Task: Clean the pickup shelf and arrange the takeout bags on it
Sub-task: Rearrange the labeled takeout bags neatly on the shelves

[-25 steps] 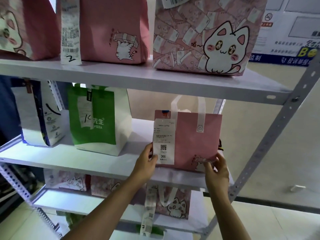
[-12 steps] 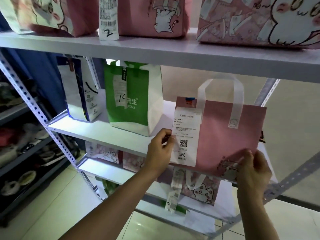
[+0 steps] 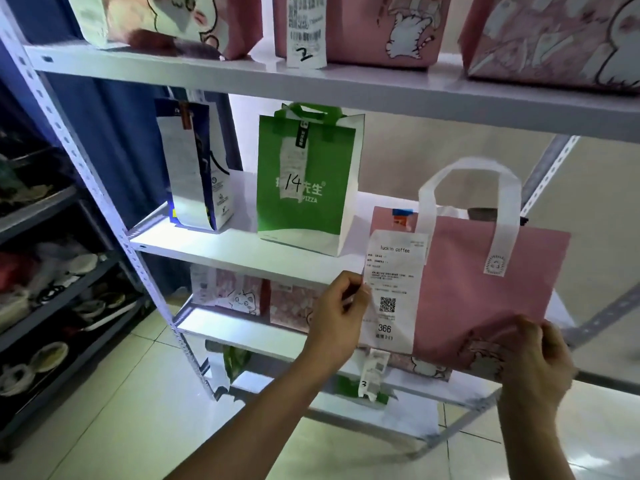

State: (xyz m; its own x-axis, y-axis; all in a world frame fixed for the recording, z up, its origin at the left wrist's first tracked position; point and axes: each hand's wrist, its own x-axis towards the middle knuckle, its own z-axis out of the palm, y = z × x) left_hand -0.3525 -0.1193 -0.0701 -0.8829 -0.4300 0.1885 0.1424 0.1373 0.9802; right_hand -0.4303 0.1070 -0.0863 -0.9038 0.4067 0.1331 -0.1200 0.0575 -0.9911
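A pink takeout bag (image 3: 485,285) with white handles and a long receipt (image 3: 394,289) stands at the front right of the middle white shelf (image 3: 214,251). My left hand (image 3: 337,313) pinches the bag's left edge beside the receipt. My right hand (image 3: 533,355) grips its lower right corner. To its left on the same shelf stand a green pizza bag (image 3: 304,181) marked 14 and a blue-and-white paper bag (image 3: 194,168).
Pink cat-print bags (image 3: 381,26) line the top shelf, one with a receipt marked 2. More pink bags (image 3: 242,296) sit on the lower shelves. A dark rack with dishes (image 3: 48,299) stands at the left. The floor is pale tile.
The view has shifted right and down, so the shelf appears further left. Both hands still hold the pink bag at the same spots; the bag sits slightly further right on the shelf.
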